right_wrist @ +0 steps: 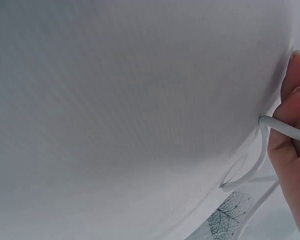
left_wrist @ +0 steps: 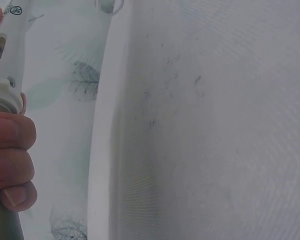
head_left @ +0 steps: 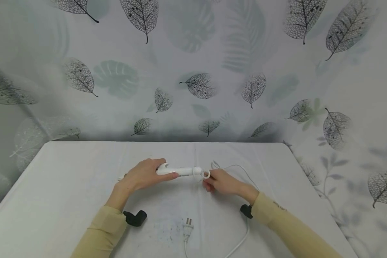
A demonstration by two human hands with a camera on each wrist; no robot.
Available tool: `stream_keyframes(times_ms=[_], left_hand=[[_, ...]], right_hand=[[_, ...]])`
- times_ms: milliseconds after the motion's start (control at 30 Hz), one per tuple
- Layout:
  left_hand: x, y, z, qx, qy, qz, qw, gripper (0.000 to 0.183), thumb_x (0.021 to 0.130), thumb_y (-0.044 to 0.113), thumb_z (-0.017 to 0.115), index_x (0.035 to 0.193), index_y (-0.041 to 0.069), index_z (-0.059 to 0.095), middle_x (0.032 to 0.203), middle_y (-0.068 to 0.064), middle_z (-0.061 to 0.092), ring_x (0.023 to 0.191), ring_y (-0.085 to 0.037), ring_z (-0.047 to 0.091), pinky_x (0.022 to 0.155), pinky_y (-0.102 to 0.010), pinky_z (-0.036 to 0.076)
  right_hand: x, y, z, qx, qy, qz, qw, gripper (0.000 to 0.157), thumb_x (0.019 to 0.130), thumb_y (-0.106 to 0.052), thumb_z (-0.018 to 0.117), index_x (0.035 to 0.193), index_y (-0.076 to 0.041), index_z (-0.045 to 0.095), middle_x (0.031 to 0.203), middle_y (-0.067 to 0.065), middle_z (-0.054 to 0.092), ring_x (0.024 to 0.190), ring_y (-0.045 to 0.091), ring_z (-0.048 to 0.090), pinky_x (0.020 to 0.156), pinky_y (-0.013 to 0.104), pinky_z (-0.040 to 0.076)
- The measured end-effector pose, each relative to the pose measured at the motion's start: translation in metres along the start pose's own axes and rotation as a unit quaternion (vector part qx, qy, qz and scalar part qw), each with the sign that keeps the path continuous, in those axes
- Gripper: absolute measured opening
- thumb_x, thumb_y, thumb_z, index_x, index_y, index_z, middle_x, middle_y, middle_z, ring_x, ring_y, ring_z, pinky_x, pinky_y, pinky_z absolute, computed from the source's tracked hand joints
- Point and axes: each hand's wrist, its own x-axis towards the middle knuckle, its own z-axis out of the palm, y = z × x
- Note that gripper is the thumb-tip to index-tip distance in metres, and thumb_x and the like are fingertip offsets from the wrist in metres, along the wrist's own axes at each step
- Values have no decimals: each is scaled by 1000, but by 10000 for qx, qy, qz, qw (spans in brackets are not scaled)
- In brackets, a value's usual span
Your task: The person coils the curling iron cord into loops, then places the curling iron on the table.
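My left hand (head_left: 144, 175) grips a white curling iron (head_left: 184, 171), held level just above the table. In the left wrist view, its fingers (left_wrist: 12, 167) curl round the grey-green barrel (left_wrist: 4, 222), below the white handle (left_wrist: 14, 55) with a small window. At the handle's right end, a turn of white cord (head_left: 206, 175) loops round it. My right hand (head_left: 225, 183) pinches this cord close to the handle; the right wrist view shows the cord (right_wrist: 285, 128) crossing the fingers. Part of the barrel is hidden behind the left hand.
A two-pin plug (head_left: 187, 229) lies on the white table (head_left: 67, 200) near the front. Slack cord (head_left: 242, 243) runs behind and under the right forearm to the front edge. A leaf-patterned curtain (head_left: 187, 64) stands behind the table. Dark wrist mounts (head_left: 136, 218) sit at both wrists.
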Motion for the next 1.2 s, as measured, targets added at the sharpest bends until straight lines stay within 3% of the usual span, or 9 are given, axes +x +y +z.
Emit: stream_keyframes(times_ms=[400,600,933,1067,1200], left_hand=[[-1,1,4,27,-107,207,9997,56,77,82,59,90,27,56,70,5,51,64,-11,47,58,-30,38],[0,5,7,0,-346,205,9992,61,75,83,61,102,28,63,78,7,58,71,-12,52,62,-30,42],[-2,8,14,152,-562,-160,9982,85,71,86,61,128,24,64,107,10,64,92,-9,55,78,-34,47],[-2,7,14,189,-551,-209,9981,79,70,87,61,122,27,66,103,11,63,91,-9,54,78,-34,47],[0,6,14,176,-542,-158,9983,72,71,85,61,114,27,67,94,11,62,87,-10,54,75,-33,45]], right_hand=[[12,3,-11,-379,50,-150,9992,19,100,-3,52,84,-9,60,73,-1,60,67,11,53,68,24,43],[17,2,-13,-787,117,-189,9967,20,102,-8,54,83,-11,59,71,-6,52,63,7,41,63,23,36],[30,-3,-11,-1058,256,-96,9940,22,102,-11,57,80,-11,60,67,-6,54,61,8,47,60,23,41],[36,-6,-13,-1472,562,-308,9870,19,101,-10,58,82,-9,63,67,-4,52,64,9,44,64,24,40],[39,-11,-16,-1825,799,-448,9789,14,100,-16,61,91,-8,69,73,-3,60,66,8,45,67,25,43]])
